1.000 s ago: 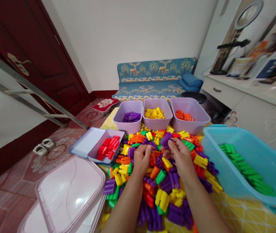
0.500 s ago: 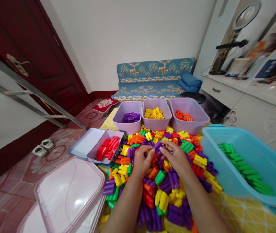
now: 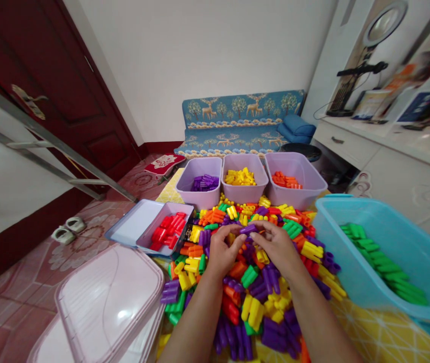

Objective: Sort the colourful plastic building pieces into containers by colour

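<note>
A purple plastic building block (image 3: 248, 229) is held crosswise between my two hands, above the loose pile. My left hand (image 3: 224, 249) has its thumb and fingers closed about the block's left end. At the other end, my right hand (image 3: 275, 244) pinches it between thumb and fingers. Beneath them spreads a heap of tube-shaped blocks in several colours, among them a yellow block (image 3: 252, 311), a green block (image 3: 249, 276) and an orange block (image 3: 213, 217). My fingers partly cover the held block and some of the heap.
Behind the heap stand lilac bins with purple (image 3: 199, 201), yellow (image 3: 244, 192) and orange (image 3: 294, 200) blocks. A box (image 3: 145, 244) with red blocks lies left, near pale lids (image 3: 109, 297). A blue tub (image 3: 345, 282) with green blocks stands right. A ladder (image 3: 48, 142) is far left.
The purple block between my hands has turned from a slanted to a nearly level position. My fingers have shifted slightly around it. The bins and heap look the same.
</note>
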`<state>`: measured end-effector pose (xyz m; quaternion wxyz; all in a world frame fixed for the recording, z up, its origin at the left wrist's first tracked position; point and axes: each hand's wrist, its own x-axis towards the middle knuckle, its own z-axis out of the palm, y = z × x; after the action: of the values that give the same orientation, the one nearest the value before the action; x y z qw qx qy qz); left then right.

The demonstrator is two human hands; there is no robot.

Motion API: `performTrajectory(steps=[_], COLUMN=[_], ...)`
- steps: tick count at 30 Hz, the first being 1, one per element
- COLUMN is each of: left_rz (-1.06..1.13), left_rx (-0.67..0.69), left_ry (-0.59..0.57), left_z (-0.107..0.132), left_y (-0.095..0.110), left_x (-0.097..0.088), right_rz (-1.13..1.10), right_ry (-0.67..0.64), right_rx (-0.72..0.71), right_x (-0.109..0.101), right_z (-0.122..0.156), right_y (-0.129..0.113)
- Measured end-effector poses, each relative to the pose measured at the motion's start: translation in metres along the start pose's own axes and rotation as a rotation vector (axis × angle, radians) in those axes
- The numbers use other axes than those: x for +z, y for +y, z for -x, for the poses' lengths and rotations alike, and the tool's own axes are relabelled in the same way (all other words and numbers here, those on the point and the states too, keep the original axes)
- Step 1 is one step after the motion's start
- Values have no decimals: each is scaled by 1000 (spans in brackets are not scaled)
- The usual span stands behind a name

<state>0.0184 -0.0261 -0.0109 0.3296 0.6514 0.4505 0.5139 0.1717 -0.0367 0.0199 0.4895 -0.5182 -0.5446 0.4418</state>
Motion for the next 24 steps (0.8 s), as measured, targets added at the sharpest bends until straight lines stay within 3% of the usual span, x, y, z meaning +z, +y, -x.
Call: performTrajectory(steps=[10, 14, 17, 19, 22, 24], left_rz=[-7, 47, 61, 64, 67, 61], left_rx=[-15, -68, -59, -48, -45, -41], left_ry=[49, 165, 244, 270, 271, 268], left_z=[0, -2, -3, -3, -3, -3], left_y=[-3, -5, -8, -12, -16, -17], left_x=[2, 2, 1, 1, 2, 2], right_rz=[57, 285, 423, 347, -52, -180], right_ry=[24, -105, -204, -152, -54, -26], right_rx=[-38, -83, -108, -152, -298, -350], right_x=[-6, -14, -11, -3, 13, 20], right_z=[0, -11, -27, -36, -40, -35], right_y=[-1, -8, -28, -47, -73, -80])
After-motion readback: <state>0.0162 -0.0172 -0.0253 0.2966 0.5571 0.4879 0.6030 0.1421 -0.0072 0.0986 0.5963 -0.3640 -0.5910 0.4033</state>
